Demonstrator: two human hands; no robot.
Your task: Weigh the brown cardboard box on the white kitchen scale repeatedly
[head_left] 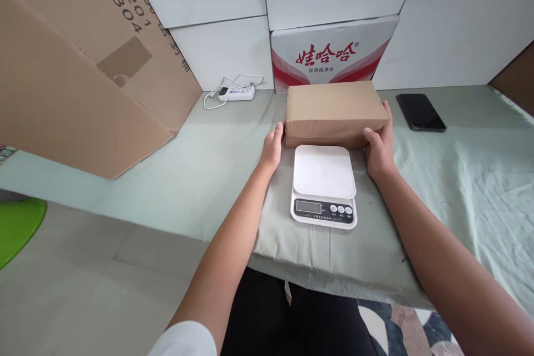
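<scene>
- While a pale green cloth-covered table (459, 189) is bearing everything, a large tilted brown cardboard sheet (75, 78) is leaning against the white wall blocks at far left.
- A flat brown cardboard parcel (336, 111) is lying on the cloth, just behind a white digital kitchen scale (324, 184) and in front of a red-and-white printed carton (331, 55).
- The left hand (273, 147) is pressing the parcel's left end; the right hand (379, 147) is gripping its right end, so both are clamping it between them.
- A black phone (420, 112) is lying near the parcel's right.
- A white power strip with cable (236, 92) is resting by the wall.
</scene>
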